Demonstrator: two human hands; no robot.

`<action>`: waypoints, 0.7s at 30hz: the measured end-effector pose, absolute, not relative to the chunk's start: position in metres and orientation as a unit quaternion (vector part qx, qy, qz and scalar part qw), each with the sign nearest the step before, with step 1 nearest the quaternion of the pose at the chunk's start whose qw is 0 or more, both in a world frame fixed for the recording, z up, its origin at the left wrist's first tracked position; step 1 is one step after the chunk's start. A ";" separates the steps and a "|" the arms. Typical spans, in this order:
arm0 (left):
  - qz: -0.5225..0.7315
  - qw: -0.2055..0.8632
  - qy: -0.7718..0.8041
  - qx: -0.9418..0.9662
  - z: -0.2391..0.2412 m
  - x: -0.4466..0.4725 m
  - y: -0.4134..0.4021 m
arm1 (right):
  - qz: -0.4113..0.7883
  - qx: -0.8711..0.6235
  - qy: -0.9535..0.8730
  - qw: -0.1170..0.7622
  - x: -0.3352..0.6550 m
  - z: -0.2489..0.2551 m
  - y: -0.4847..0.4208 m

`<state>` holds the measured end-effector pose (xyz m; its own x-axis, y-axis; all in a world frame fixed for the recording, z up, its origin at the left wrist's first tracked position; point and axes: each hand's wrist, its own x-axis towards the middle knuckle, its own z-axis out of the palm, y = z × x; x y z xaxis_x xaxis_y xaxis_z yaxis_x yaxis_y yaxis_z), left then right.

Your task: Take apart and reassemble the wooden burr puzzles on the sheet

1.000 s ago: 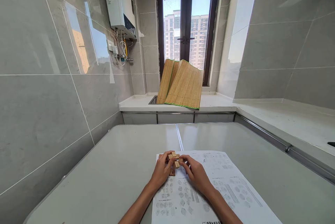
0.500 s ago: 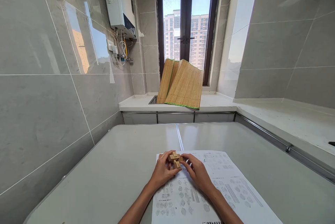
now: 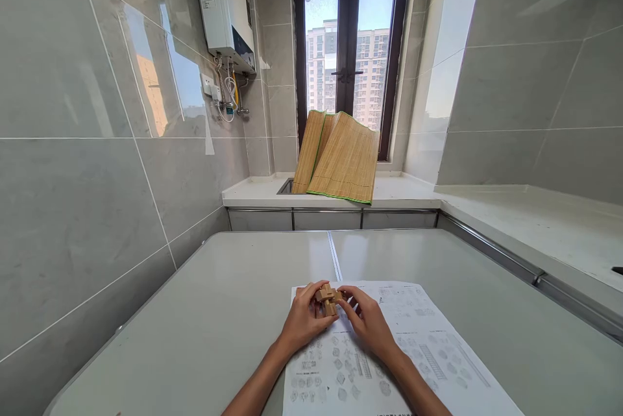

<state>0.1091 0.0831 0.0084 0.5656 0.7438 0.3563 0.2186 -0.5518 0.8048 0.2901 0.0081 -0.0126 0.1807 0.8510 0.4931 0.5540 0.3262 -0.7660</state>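
A small wooden interlocking puzzle (image 3: 327, 297) of crossed light-brown bars is held just above a printed sheet (image 3: 418, 351) on the grey table (image 3: 219, 312). My left hand (image 3: 302, 320) grips it from the left with fingers curled round the bars. From the right, my right hand (image 3: 367, 322) pinches the same puzzle with thumb and fingertips. Both forearms come in from the bottom edge. The sheet shows rows of small diagrams, partly covered by my hands.
Rolled bamboo mats (image 3: 341, 156) lean against the window (image 3: 348, 46) on a white counter (image 3: 389, 192) beyond the table. A water heater (image 3: 221, 4) hangs on the tiled left wall. A second counter (image 3: 549, 228) runs along the right side.
My hands have turned the puzzle slightly and closed in tighter round it; a bar that stuck out below is no longer seen. The view shifted a little.
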 end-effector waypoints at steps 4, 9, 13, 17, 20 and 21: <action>0.349 0.352 0.294 0.817 0.011 0.109 0.081 | 0.142 -0.556 -0.627 0.527 0.291 -0.013 0.009; 0.357 0.347 0.282 0.820 0.012 0.110 0.081 | 0.158 -0.533 -0.646 0.523 0.289 -0.010 0.006; 0.354 0.343 0.284 0.822 0.011 0.109 0.080 | 0.170 -0.537 -0.643 0.519 0.289 -0.009 0.005; 0.354 0.368 0.291 0.809 0.009 0.109 0.079 | 0.184 -0.541 -0.626 0.530 0.291 -0.011 0.007; 0.378 0.419 0.294 0.771 0.006 0.111 0.081 | 0.203 -0.552 -0.590 0.553 0.292 -0.014 0.009; 0.382 0.440 0.294 0.758 0.005 0.111 0.082 | 0.208 -0.556 -0.581 0.557 0.292 -0.015 0.010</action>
